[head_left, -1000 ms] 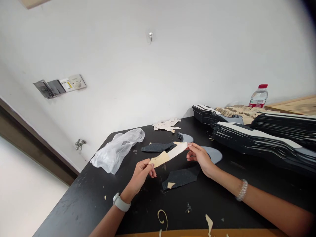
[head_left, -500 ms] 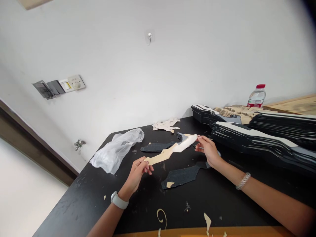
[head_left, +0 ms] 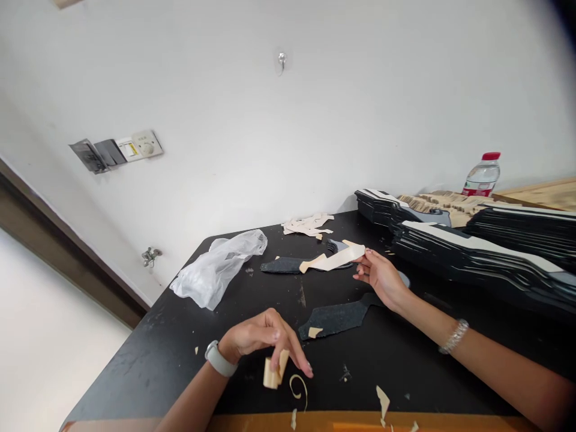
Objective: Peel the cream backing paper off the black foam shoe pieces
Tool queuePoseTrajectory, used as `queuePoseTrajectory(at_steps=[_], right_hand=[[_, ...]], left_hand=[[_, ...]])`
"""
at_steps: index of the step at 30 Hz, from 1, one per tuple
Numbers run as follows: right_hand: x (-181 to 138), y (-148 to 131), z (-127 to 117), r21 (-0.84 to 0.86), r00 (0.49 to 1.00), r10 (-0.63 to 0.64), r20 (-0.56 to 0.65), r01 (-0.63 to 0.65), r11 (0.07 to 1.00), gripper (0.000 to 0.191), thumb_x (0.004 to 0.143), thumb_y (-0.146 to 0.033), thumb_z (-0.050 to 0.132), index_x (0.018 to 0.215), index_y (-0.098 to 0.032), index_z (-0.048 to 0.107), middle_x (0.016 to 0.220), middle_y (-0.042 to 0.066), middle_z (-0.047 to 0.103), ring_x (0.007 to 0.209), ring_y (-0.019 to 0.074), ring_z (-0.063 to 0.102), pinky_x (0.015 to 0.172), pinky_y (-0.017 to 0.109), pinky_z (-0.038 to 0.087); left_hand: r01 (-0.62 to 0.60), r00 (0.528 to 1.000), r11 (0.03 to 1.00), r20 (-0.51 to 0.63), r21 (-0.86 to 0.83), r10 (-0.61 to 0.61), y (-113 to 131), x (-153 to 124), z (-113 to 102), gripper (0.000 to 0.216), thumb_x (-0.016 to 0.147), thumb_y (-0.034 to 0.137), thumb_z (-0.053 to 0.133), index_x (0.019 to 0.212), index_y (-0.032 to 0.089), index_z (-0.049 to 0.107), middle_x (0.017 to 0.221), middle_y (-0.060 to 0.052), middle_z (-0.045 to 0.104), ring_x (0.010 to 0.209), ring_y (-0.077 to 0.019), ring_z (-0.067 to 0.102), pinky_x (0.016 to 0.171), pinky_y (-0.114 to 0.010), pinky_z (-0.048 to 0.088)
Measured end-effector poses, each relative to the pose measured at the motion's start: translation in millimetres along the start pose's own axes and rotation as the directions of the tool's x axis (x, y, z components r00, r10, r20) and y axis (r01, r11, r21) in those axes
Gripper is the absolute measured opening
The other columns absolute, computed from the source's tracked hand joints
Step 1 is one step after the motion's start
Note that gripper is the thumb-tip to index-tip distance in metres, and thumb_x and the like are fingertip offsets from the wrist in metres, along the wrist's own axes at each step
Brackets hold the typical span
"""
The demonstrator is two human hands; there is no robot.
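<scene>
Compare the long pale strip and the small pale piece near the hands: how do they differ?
The long strip is much longer than the small piece. The strip lies stretched out from the right hand, while the piece stands bent under the left hand. Both are pale tan.

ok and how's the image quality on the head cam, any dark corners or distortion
head view: top right corner falls dark; the wide lens tilts the scene and bows the table edge; the bottle appears to lean; the floor at lower left is nearly blown out; the light is soft, with only faint shadows
</scene>
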State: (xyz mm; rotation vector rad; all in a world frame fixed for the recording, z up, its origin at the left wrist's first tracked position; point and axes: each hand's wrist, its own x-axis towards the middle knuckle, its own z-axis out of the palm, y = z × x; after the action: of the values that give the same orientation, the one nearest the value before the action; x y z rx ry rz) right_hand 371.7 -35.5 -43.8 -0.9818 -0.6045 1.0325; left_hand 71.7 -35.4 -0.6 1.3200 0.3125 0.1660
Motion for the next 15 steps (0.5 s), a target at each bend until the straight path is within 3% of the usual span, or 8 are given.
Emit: queuePoseTrajectory(at_steps=[3,5,7,9,11,13,15], right_hand=[[-7,2,6,0.033,0.997,0.063,0.051,-0.064,0.997,0.013,0.080,-0.033,0.061,0.076,-0.023,0.056,0.073,-0.002,0.066,0.048,0.0090,0.050,0.050,0.025,0.055],[-10,2,8,0.044,0.992,0.097,0.075,-0.101,0.994,0.011,0.080,-0.032,0.061,0.077,-0.023,0.056,0.073,-0.002,0.067,0.048,0.0087,0.049,0.050,0.024,0.055],[-11,3,9,0.044,0.988,0.124,0.091,-0.128,0.991,0.010,0.080,-0.031,0.061,0.077,-0.023,0.056,0.072,-0.002,0.067,0.047,0.0088,0.048,0.049,0.024,0.055],[-11,3,9,0.037,0.985,0.140,0.104,-0.145,0.989,0.010,0.080,-0.030,0.061,0.076,-0.023,0.056,0.071,-0.002,0.067,0.047,0.0093,0.048,0.049,0.024,0.054],[-12,4,9,0.024,0.981,0.153,0.118,-0.157,0.987,0.010,0.080,-0.030,0.061,0.076,-0.023,0.056,0.071,-0.001,0.066,0.047,0.0098,0.048,0.048,0.024,0.054],[-12,4,9,0.009,0.977,0.167,0.133,-0.170,0.985,0.010,0.080,-0.030,0.061,0.076,-0.023,0.056,0.071,-0.001,0.065,0.048,0.0100,0.048,0.048,0.025,0.054],[-13,5,10,-0.005,0.973,0.180,0.146,-0.181,0.983,0.009,0.079,-0.030,0.061,0.077,-0.023,0.056,0.071,-0.001,0.065,0.048,0.0098,0.048,0.049,0.025,0.054]], left_hand=[[0.143,0.989,0.983,0.011,0.118,-0.145,2,2,4,0.047,0.075,0.056,0.066,0.052,0.014,0.066,0.099,-0.019,0.071,0.092,-0.0323,0.068,0.081,-0.039,0.053],[0.190,0.982,0.968,-0.010,0.165,-0.191,0,4,2,0.042,0.078,0.050,0.066,0.058,0.013,0.066,0.097,-0.018,0.071,0.087,-0.0282,0.070,0.072,-0.032,0.055],[0.169,0.979,0.976,-0.140,0.139,-0.150,-4,8,-2,0.036,0.079,0.048,0.066,0.068,0.013,0.063,0.090,-0.014,0.071,0.076,-0.0228,0.071,0.060,-0.026,0.054],[0.078,0.932,0.994,-0.360,0.081,-0.043,-9,12,-7,0.034,0.080,0.047,0.066,0.083,0.015,0.059,0.089,-0.010,0.069,0.067,-0.0183,0.070,0.052,-0.023,0.052],[0.004,0.849,0.999,-0.528,0.052,0.024,-12,17,-12,0.036,0.081,0.045,0.066,0.097,0.016,0.055,0.100,-0.011,0.067,0.068,-0.0162,0.070,0.055,-0.023,0.054],[-0.035,0.789,0.999,-0.613,0.029,0.045,-16,20,-15,0.038,0.082,0.042,0.065,0.107,0.016,0.052,0.110,-0.013,0.063,0.072,-0.0157,0.069,0.061,-0.025,0.055],[-0.065,0.773,0.998,-0.632,-0.001,0.050,-18,22,-17,0.041,0.082,0.038,0.066,0.112,0.015,0.051,0.115,-0.015,0.061,0.074,-0.0161,0.069,0.063,-0.026,0.056]])
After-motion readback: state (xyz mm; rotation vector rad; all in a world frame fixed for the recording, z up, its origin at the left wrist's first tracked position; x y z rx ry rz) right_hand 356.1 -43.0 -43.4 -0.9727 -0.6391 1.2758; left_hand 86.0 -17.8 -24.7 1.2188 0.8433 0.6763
